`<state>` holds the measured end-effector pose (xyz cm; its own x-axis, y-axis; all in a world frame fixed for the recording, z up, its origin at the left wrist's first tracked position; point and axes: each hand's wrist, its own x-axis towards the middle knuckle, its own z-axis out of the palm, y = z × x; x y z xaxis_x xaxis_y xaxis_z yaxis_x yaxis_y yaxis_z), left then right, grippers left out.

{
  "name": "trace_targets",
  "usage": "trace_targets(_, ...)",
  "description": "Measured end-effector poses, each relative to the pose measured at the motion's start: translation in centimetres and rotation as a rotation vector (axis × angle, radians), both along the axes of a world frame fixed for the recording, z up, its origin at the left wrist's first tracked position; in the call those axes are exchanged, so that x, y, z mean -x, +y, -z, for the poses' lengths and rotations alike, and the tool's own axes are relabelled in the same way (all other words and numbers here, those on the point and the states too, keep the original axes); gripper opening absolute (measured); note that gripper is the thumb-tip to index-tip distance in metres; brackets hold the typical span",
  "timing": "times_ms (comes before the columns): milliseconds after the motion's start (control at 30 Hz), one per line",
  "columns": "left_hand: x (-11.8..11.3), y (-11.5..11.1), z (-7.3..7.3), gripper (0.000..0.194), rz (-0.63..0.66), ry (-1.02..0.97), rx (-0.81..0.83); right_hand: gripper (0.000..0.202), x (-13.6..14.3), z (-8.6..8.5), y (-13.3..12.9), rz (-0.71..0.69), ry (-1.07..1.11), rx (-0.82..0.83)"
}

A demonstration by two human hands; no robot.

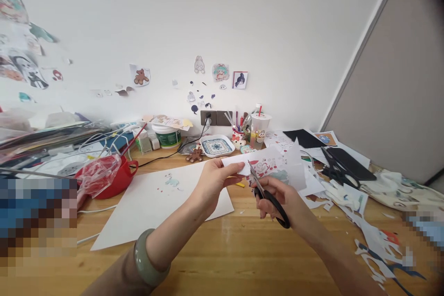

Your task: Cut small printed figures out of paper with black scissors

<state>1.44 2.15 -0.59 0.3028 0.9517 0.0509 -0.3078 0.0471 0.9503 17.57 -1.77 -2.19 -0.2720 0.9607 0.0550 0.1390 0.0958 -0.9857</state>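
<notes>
My left hand (215,184) pinches the left end of a sheet of printed paper (274,167), raised above the table. Red and teal figures show on the sheet, and its right side curls upward. In my right hand (282,196) is a pair of black-handled scissors (274,206), fingers in the loops. The blades point up and to the left and meet the paper close to my left fingertips. Beneath my left arm lies a large white sheet (138,208) with small teal and red cut-outs (170,180) on it.
Behind my hands stand a blue-patterned dish (217,146), a drink cup (260,129) and a pen holder (239,133). A red pot (120,180) with plastic wrap is at left. Paper scraps (373,236), another black scissors (336,166) and a phone-like black slab (352,164) lie right.
</notes>
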Motion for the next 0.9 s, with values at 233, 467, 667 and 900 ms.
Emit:
trace_targets(233,0.0,-0.4,-0.2,0.021,0.017,0.041,-0.017,0.033,-0.3,0.0,0.1,-0.027,0.031,-0.017)
trace_targets(467,0.0,-0.3,-0.3,0.023,0.044,0.043,-0.025,0.03,-0.9,0.7,0.4,-0.037,0.033,-0.051)
trace_targets(667,0.1,-0.3,-0.4,0.022,0.035,0.049,-0.039,0.031,-1.1,0.9,0.5,-0.01,0.057,-0.028)
trace_targets(900,0.4,-0.2,-0.6,0.02,0.025,0.06,-0.06,0.029,-1.0,0.7,0.4,0.013,0.075,-0.024)
